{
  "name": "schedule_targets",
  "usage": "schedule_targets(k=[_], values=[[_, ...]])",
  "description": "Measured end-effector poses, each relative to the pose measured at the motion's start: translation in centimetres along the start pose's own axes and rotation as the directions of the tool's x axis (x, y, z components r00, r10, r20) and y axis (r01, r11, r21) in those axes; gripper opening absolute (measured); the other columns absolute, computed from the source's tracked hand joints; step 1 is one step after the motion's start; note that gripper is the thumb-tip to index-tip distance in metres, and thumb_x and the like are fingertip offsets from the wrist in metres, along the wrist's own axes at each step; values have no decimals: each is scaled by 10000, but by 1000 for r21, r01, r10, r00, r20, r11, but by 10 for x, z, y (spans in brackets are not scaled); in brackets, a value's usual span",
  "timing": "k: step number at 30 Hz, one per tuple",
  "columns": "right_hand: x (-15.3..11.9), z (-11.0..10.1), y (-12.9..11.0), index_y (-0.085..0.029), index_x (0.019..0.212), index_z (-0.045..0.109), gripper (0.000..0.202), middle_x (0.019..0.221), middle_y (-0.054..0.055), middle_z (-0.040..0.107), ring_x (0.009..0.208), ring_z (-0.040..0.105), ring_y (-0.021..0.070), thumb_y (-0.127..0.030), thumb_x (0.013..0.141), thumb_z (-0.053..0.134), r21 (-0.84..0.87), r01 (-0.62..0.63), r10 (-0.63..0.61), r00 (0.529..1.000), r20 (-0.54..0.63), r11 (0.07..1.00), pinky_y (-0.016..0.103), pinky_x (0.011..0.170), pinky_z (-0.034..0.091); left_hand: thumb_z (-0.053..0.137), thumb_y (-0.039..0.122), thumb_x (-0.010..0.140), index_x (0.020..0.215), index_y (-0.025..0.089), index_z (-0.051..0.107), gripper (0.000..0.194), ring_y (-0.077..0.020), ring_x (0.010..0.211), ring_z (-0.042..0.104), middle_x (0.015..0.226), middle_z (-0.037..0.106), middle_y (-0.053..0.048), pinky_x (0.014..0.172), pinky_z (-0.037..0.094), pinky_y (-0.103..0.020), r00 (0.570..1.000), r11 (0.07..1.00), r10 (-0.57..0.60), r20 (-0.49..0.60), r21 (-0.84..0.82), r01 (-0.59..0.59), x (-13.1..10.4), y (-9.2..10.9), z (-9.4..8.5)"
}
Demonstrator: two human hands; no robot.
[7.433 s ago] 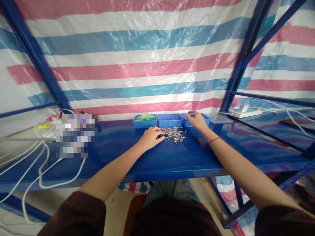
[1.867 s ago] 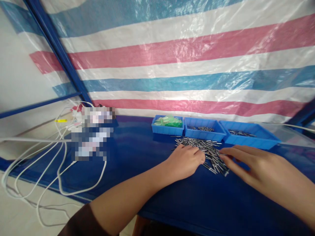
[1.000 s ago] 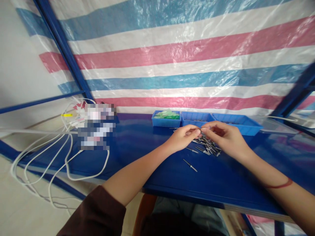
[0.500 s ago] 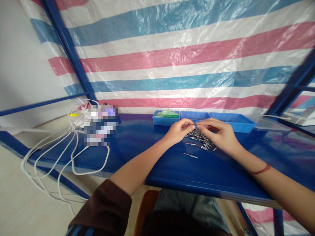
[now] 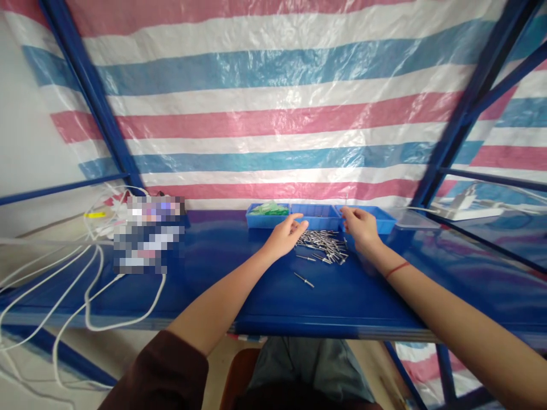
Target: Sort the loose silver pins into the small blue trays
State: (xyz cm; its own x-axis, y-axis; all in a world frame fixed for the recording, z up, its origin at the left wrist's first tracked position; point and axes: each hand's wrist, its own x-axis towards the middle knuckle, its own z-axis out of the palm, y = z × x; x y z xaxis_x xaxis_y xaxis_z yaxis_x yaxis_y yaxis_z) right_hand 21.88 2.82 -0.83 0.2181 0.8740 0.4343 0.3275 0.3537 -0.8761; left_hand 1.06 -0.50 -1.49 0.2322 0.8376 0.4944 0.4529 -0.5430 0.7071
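Head: frontmost rivet (image 5: 304,280) diagonal, seemingly thicker rightward

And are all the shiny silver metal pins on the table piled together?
No, one thin silver metal pin lies alone on the glossy blue tabletop, apart from the heap of metal pins.

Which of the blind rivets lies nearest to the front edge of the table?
The lone rivet lying slantwise in front of the pile; every other, including the stray rivet behind it, lies farther back.

Dark brown elbow-length sleeve (image 5: 160,373), thin red cord bracelet (image 5: 397,269), grey-blue trousers (image 5: 310,364)
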Motion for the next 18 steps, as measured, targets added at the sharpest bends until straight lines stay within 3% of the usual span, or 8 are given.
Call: schedule_targets(k=[3,6,8,9,11,13,16,18], values=[[12,-11,3,-181,675,515,410,488,-22,430,364,319,80,-586,728,490,124,-151,165,980,-111,981,248,344,275,410,452,878,1130,167,537,401,-148,810,590,852,636,-36,798,450,-292,999,999,10,53,39,-12,-1,-1,0],[17,-15,-1,-180,644,541,443,466,-14,419,367,309,86,-601,753,455,91,-71,78,994,-72,993,254,344,254,379,447,890,1049,164,588,386,-155,818,596,856,652,-39,791,446,-278,996,996,26,87,81,-33,-2,1,0],[15,-12,-9,-172,630,565,451,472,-4,441,408,351,94,-586,770,450,-36,69,-65,993,100,997,246,380,272,359,434,899,1019,162,601,383,-155,824,600,864,659,-40,799,440,-272,996,994,32,84,101,-40,-2,1,-1],[12,-10,-14,-168,622,572,450,480,-3,452,433,371,96,-575,775,456,-104,164,-135,960,244,981,240,404,282,351,425,903,1015,162,602,380,-154,827,601,865,660,-39,803,438,-269,997,994,32,75,106,-40,-2,1,-2],[0,-4,-26,-162,612,572,443,497,-12,458,474,391,95,-561,778,472,-167,366,-211,791,575,916,233,452,293,337,410,910,1015,166,600,374,-153,833,604,864,660,-39,804,436,-263,999,994,29,36,107,-33,-1,1,-4],[-18,4,-38,-159,651,571,422,545,-15,485,509,412,94,-550,782,480,-105,512,-265,596,758,852,228,493,311,325,403,915,1012,172,598,371,-153,829,604,853,657,-37,797,437,-259,999,994,31,-11,103,-30,0,0,-5],[-51,12,-50,-166,764,563,416,631,-12,529,545,430,100,-577,704,573,-9,756,-373,334,866,655,233,536,308,311,404,918,987,178,600,373,-149,793,602,823,652,-34,776,442,-259,998,995,35,-49,97,-31,2,0,-7],[-67,15,-53,-168,772,551,420,658,7,548,558,446,112,-584,721,551,-7,855,-382,239,893,518,241,541,294,305,412,917,972,179,601,381,-145,782,601,812,651,-33,765,447,-256,999,995,30,-43,97,-26,2,0,-7]])
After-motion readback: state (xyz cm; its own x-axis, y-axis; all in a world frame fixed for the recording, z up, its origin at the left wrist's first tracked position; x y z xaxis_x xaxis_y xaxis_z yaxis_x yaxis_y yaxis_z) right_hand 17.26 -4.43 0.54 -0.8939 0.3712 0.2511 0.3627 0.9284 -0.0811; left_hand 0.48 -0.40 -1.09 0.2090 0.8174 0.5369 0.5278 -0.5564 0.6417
